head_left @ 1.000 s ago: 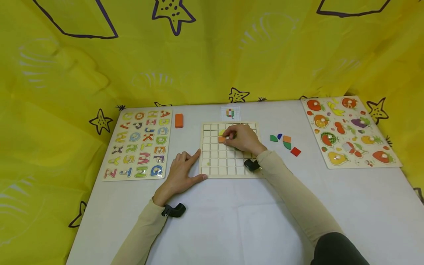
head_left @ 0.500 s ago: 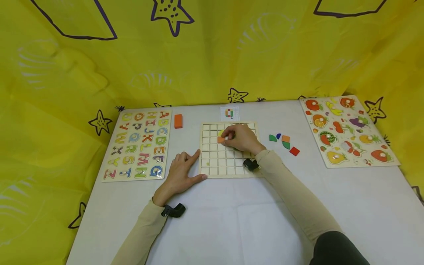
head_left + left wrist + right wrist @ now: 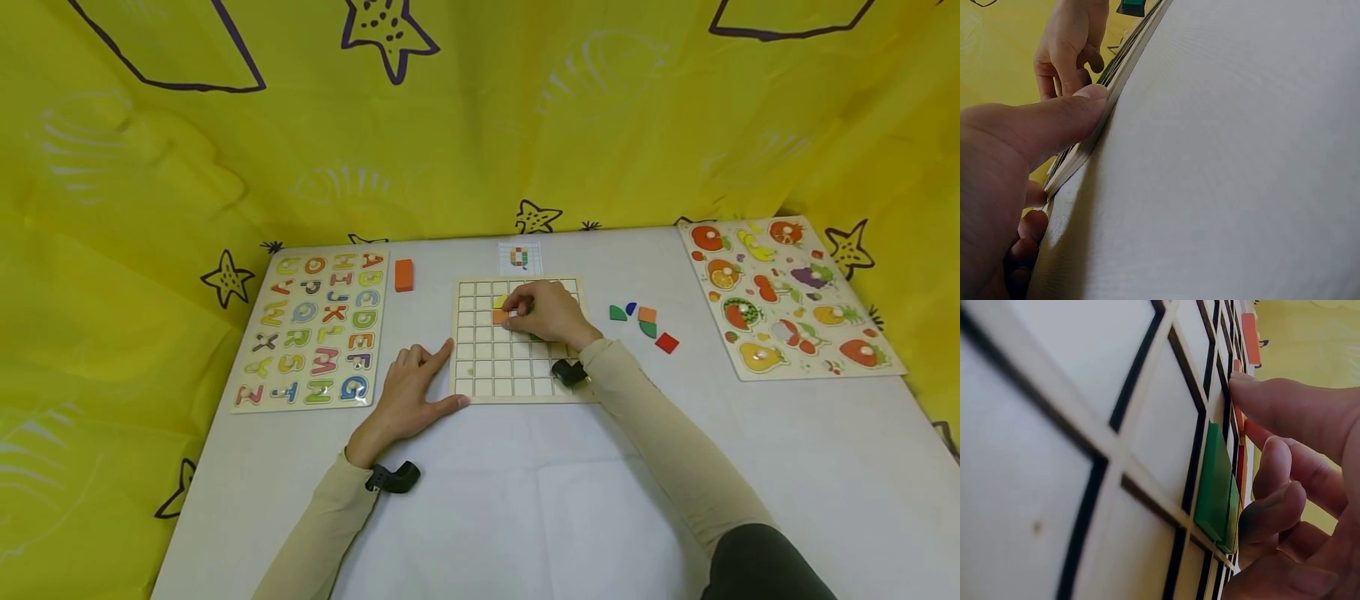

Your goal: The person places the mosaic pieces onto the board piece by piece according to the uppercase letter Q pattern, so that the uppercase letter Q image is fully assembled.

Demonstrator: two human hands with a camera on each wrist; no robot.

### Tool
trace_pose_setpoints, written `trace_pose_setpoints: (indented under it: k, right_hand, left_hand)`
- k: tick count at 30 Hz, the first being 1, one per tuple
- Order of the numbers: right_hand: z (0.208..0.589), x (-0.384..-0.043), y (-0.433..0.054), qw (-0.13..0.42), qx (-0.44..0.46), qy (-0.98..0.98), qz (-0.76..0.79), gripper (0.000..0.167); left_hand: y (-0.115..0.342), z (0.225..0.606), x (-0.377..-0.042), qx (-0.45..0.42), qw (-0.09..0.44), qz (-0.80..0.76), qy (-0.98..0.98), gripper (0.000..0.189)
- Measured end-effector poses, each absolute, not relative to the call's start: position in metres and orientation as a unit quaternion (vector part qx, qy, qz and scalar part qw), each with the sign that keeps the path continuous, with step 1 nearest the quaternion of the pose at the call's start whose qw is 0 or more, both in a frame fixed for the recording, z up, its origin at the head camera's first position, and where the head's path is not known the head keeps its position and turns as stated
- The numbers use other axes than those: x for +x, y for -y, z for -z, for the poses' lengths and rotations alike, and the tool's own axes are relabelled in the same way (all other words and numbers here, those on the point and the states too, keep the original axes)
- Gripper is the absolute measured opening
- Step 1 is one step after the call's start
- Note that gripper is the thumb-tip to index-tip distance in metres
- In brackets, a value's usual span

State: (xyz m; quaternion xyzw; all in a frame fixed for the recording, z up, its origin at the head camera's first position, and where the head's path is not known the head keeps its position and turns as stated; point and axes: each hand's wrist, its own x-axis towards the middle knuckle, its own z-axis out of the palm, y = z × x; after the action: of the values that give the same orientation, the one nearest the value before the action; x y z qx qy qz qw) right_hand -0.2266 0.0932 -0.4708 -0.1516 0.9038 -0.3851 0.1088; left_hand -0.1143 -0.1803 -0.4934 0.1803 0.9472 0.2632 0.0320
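A wooden grid board (image 3: 483, 388) lies in the middle of the white table. My left hand (image 3: 408, 392) rests at its left side, thumb at the near corner and index fingertip on the left edge. In the left wrist view, the thumb (image 3: 1063, 122) lies along the board's edge. Over the grid, my right hand (image 3: 551, 312) pinches an orange square tile (image 3: 498, 317) between thumb and index finger, in or right at its cell. A yellow tile (image 3: 500, 301) sits just behind it. Green tiles (image 3: 1214, 487) stand in cells beneath the right hand, which partly hides other tiles.
Loose tiles lie right of the board: green quarter-rounds (image 3: 617, 313), a blue piece (image 3: 632, 308), an orange square (image 3: 647, 314) and a red square (image 3: 667, 342). A pattern card (image 3: 531, 258) and orange block (image 3: 404, 275) lie behind. Letter (image 3: 307, 333) and fruit puzzles (image 3: 787, 300) flank it.
The head view has shifted very slightly. Both hands keep their places, the right at the orange tile and the left at the board's edge.
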Motion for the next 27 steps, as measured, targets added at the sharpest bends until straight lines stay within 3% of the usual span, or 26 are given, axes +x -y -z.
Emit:
trace_pose_setpoints:
  k: [10,27]
  right_hand:
    - [0.468,-0.227,-0.120,0.112,-0.126,-0.887,0.429,0.024]
    - [0.461,-0.208,-0.250,0.100,-0.046,-0.920,0.377,0.036]
  left_hand:
    - [0.180,0.493,-0.114,0.182,0.033,-0.261,-0.947,0.093]
    - [0.179,0.491,-0.112,0.181,0.035,-0.262,-0.947,0.092]
